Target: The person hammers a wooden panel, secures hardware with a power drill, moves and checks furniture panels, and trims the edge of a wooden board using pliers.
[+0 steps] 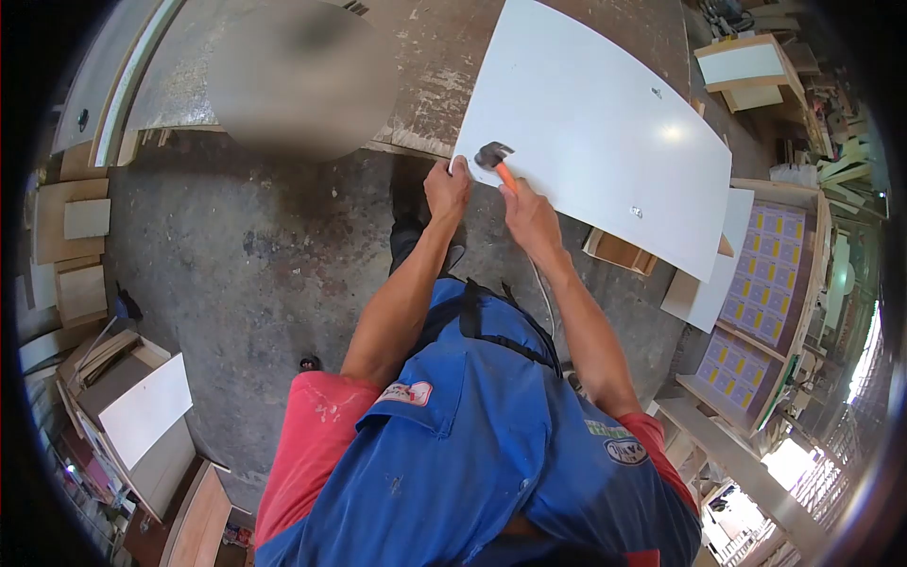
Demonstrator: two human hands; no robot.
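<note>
A white panel (586, 123) with one curved edge lies on the worn brown worktable (430, 80). My left hand (448, 191) is closed at the panel's near left corner, thumb against its edge. Anything small between those fingers is hidden. In my right hand (532, 219) is a claw hammer, gripped by its orange handle (507, 177). The dark hammer head (492, 154) is over the panel near that same corner, just right of my left fingers. Whether it touches the surface I cannot tell. Small metal fittings (636, 213) sit on the panel's face.
A wooden cabinet (817, 246) with a yellow-and-purple patterned inside stands at the right. Wooden boxes and boards (142, 416) stand at the lower left, more boards (71, 231) above them. Below is a stained concrete floor (274, 255). A round blurred patch hides part of the table.
</note>
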